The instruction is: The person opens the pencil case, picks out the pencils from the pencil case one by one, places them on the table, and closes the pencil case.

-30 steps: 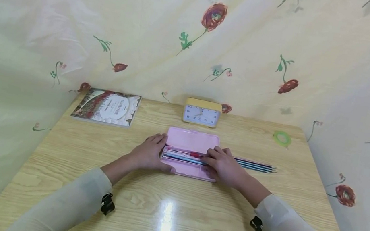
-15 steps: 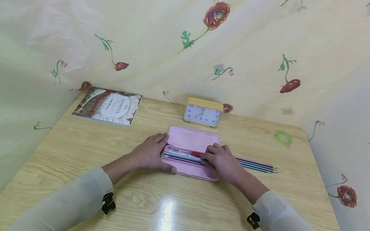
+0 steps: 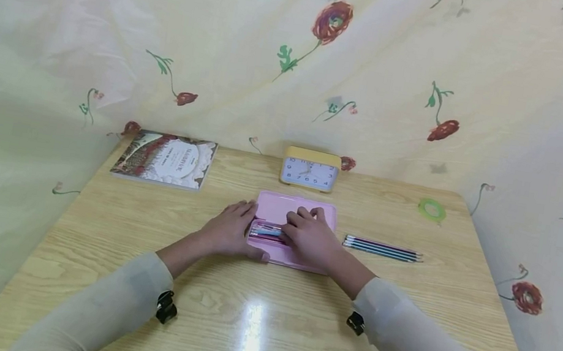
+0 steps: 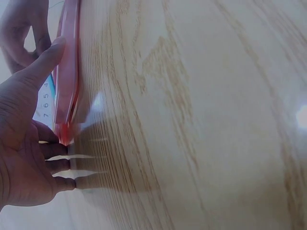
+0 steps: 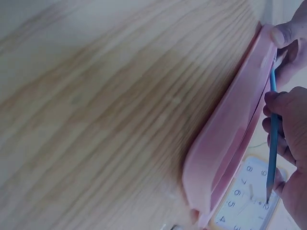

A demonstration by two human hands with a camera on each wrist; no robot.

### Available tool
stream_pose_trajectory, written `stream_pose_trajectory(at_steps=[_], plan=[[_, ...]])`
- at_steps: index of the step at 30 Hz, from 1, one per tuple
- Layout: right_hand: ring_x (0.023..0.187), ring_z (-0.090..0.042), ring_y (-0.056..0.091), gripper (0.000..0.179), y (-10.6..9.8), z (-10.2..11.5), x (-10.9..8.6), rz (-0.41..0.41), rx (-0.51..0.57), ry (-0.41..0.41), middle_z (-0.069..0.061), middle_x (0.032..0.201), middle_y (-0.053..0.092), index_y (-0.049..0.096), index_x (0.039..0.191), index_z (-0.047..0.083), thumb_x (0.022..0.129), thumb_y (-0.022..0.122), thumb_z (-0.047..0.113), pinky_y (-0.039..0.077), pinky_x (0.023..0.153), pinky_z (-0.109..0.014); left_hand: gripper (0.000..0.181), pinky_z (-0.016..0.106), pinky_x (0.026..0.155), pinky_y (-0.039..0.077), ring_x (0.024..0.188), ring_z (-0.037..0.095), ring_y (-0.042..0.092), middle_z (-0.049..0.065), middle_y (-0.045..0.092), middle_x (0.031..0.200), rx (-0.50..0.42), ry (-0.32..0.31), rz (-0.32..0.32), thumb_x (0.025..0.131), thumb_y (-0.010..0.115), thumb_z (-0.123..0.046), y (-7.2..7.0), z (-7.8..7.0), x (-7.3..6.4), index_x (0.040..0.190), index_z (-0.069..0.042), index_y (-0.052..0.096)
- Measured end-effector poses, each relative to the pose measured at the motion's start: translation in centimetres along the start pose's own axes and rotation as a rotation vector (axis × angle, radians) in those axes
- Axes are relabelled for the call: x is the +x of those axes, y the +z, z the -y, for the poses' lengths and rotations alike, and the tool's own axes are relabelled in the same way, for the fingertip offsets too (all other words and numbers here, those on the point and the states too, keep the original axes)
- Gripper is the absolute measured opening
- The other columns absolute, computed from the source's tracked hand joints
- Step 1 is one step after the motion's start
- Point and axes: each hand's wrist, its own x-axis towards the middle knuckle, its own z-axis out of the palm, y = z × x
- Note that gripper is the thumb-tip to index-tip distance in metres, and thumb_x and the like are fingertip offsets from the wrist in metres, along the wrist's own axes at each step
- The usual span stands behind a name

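Note:
A pink pencil case [image 3: 271, 203] lies unfolded on the table, its lid laid back and several pencils [image 3: 265, 232] in its tray. My left hand [image 3: 227, 230] rests at the case's left end, thumb straight along the near rim. In the left wrist view its other fingers are spread, tips down on the table beyond the end. My right hand [image 3: 309, 237] is over the tray's middle and pinches a blue pencil [image 5: 273, 148], whose sharpened tip points right. Part of the tray is hidden under the right hand. Several more pencils [image 3: 382, 249] lie side by side right of the case.
Behind the case stands a yellow clock [image 3: 310, 170]. A magazine-like booklet [image 3: 165, 160] lies at the back left. Towards the back right is a roll of green tape [image 3: 431, 210]. Flowered cloth [image 3: 247, 45] hangs behind the wooden table [image 3: 192, 309].
My right hand has moved left, from the case's right end to over its middle, uncovering the near ends of the loose pencils. The left hand has stayed in place.

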Motion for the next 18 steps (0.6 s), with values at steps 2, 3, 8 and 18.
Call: stream_pose_trajectory(at_steps=[2,3,8,18], plan=[[0.093,-0.019,0.052,0.012,0.15,0.21,0.32,-0.010,-0.017,0.004,0.004,0.096,0.063,0.083,0.105,0.018,0.106,0.076,0.028,0.051,0.091,-0.048,0.141,0.055,0.141,0.023,0.173,0.039,0.018,0.017,0.021,0.185,-0.005,0.000,-0.004,0.080,0.082,-0.083,-0.04,-0.10,-0.08,0.176,0.000,0.020],[0.092,-0.019,0.053,0.011,0.19,0.28,0.42,-0.016,-0.022,0.004,0.004,0.095,0.063,0.083,0.104,0.018,0.106,0.077,0.027,0.051,0.091,-0.049,0.141,0.055,0.141,0.023,0.173,0.039,0.019,0.018,0.022,0.185,-0.007,-0.001,-0.006,0.080,0.082,-0.083,-0.06,-0.14,-0.13,0.176,0.000,0.020],[0.094,-0.019,0.055,0.009,0.33,0.41,0.72,-0.029,-0.048,0.000,0.004,0.096,0.067,0.085,0.106,0.018,0.104,0.078,0.024,0.052,0.093,-0.050,0.141,0.056,0.141,0.022,0.173,0.039,0.018,0.017,0.021,0.185,-0.008,-0.007,-0.009,0.079,0.082,-0.083,-0.14,-0.20,-0.21,0.176,-0.001,0.020],[0.100,-0.023,0.055,0.010,-0.08,0.38,0.46,-0.030,-0.081,0.016,0.001,0.102,0.068,0.087,0.106,0.018,0.098,0.081,0.015,0.051,0.099,-0.059,0.141,0.055,0.141,0.023,0.173,0.040,0.020,0.018,0.022,0.185,-0.010,0.004,-0.010,0.079,0.082,-0.082,-0.05,-0.05,-0.11,0.175,0.000,0.020]])
